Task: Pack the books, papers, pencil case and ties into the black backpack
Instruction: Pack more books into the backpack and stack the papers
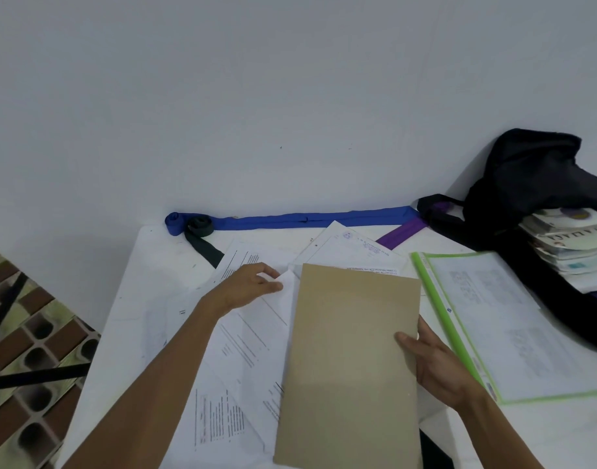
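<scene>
My right hand [432, 363] grips the right edge of a brown envelope [351, 360] lying over loose white papers [243, 350] on the white table [145, 265]. My left hand [246, 286] pinches the corner of one white sheet beside the envelope's top left. A green clear folder [493, 319] with printed pages lies to the right. The black backpack [534, 184] sits at the far right against the wall, with a stack of books [571, 242] in front of it. A blue tie [307, 220], a black tie [202, 238] and a purple tie [402, 233] lie along the table's back edge.
A white wall rises directly behind the table. To the left, past the table's edge, is a brown and green patterned floor [36, 350] with black straps across it. A dark gap shows at the table's front edge near the envelope's lower right.
</scene>
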The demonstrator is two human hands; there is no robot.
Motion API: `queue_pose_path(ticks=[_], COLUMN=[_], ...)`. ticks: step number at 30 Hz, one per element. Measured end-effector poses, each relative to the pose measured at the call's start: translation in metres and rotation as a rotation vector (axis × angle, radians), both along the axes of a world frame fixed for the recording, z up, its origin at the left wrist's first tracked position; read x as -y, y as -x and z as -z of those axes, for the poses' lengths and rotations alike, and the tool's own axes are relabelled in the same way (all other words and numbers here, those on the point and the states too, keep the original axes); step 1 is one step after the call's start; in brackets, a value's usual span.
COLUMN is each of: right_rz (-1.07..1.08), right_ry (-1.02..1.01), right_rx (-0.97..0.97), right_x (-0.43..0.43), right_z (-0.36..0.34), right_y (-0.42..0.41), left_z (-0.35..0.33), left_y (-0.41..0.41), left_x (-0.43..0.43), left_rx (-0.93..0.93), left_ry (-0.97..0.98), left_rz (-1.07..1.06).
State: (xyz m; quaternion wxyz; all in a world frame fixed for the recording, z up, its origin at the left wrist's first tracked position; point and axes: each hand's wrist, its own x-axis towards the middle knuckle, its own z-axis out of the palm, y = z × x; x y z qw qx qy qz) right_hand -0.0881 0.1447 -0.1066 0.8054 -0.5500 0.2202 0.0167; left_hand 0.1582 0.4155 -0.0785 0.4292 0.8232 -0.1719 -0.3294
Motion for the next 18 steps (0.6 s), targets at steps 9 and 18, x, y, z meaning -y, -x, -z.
queue_pose_path(ticks=[9,18], right_rz=[0.013,-0.006], right_ry=[0.001,0.059], right_rx=[-0.016,-0.027], right_x=[-0.003,-0.006], right_z=[0.001,-0.002], right_y=[-0.002,-0.006], left_z=[0.005,0.004], left_y=[-0.004,-0.001], left_x=[-0.05,-0.03], left_rx=[-0.043,0.182], left_ry=[-0.272,-0.2], left_rz=[0.194,0.088])
